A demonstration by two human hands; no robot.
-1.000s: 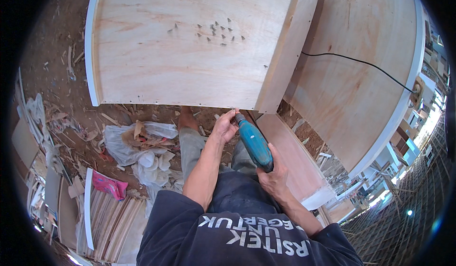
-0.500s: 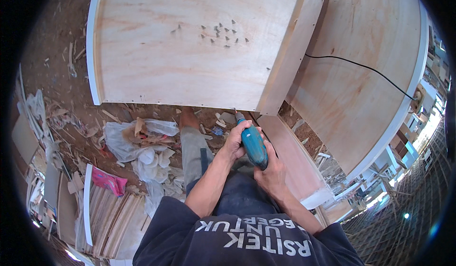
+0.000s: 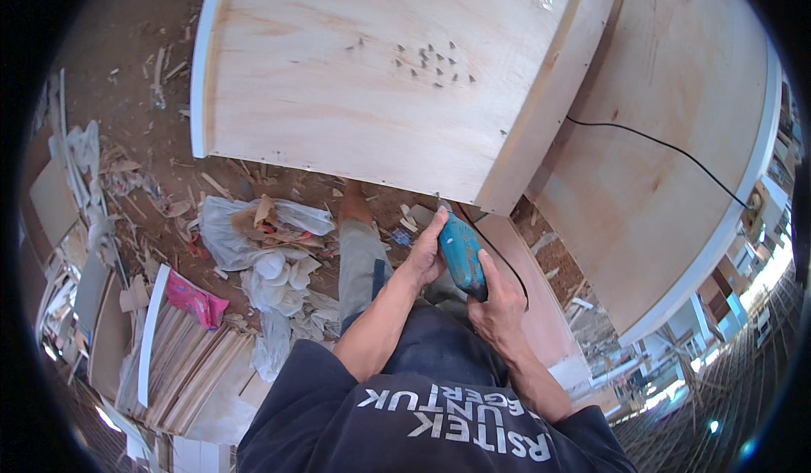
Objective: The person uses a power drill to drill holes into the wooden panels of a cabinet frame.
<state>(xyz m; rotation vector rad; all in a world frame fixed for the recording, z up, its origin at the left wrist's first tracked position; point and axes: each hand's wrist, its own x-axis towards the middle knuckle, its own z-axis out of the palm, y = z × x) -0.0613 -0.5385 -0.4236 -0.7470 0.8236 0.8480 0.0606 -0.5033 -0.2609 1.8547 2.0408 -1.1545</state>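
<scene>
A teal power drill (image 3: 461,253) is held between my two hands, its tip pointing away from me at the near edge of a large pale plywood panel (image 3: 338,110). My left hand (image 3: 425,249) wraps round the front of the drill. At its rear end my right hand (image 3: 500,304) grips the body. The bit meets or nearly meets the panel's edge, close to the right corner; exact contact cannot be made out. Several small dark screws (image 3: 438,63) lie scattered on the panel's face. A black cord (image 3: 511,270) runs beside the drill.
A second plywood box (image 3: 667,135) stands at the right, with a black cable (image 3: 650,139) across it. Plastic sheeting (image 3: 279,262) and wood scraps litter the dirt floor at the left. A pink packet (image 3: 196,300) rests on stacked boards (image 3: 190,363). A reddish board (image 3: 541,296) lies at my right.
The whole view has shifted, so the panel appears farther right. Both hands still hold the drill near the panel's edge, and more of the cord shows beside it.
</scene>
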